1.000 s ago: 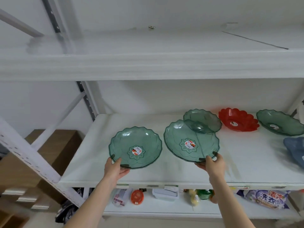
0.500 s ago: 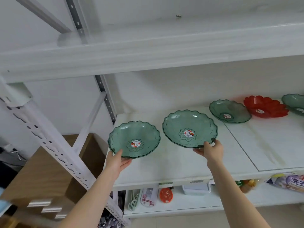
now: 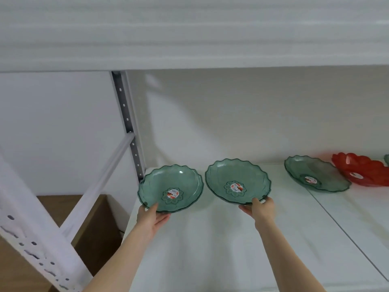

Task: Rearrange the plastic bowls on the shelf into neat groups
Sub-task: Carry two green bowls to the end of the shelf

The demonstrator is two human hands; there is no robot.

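Observation:
Two clear green scalloped plastic bowls with red stickers are held side by side, tilted toward me, over the left end of the white shelf (image 3: 210,245). My left hand (image 3: 152,216) grips the near rim of the left green bowl (image 3: 170,187). My right hand (image 3: 260,208) pinches the near rim of the right green bowl (image 3: 237,180). A third green bowl (image 3: 315,177) rests on the shelf further right. Beside it stands a red flower-shaped bowl (image 3: 362,168), and the edge of another green bowl (image 3: 387,162) shows at the frame's right border.
The upper shelf board (image 3: 189,39) hangs low overhead. A perforated metal upright (image 3: 126,123) and a diagonal white brace (image 3: 96,186) stand at the shelf's left end. A brown cardboard box (image 3: 84,218) sits below left. A seam (image 3: 345,230) crosses the shelf surface on the right.
Both bowls have moved left and further back along the shelf, closer together. My view has swung left and nearer, so the bowls at the right have slid toward the frame edge.

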